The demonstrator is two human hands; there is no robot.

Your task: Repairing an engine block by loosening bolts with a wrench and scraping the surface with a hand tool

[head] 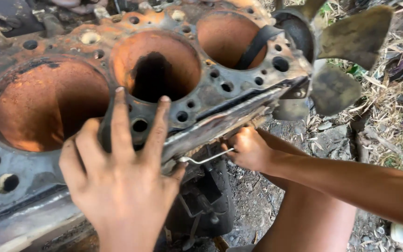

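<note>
A rusty engine block (211,93) with three open orange-rusted cylinder bores fills the view. My left hand (122,172) lies flat on the block's near edge, fingers spread over the deck between the left and middle bores. My right hand (250,149) reaches under the block's side ledge, fingers curled on a thin bent metal rod (206,160) that runs toward my left thumb. What the rod attaches to is hidden below the ledge.
A dirty fan (336,60) with broad blades and a black belt (257,44) sit at the block's far right end. Dry grass, stones and dirt (388,116) cover the ground to the right. My bare knee (309,219) is below my right forearm.
</note>
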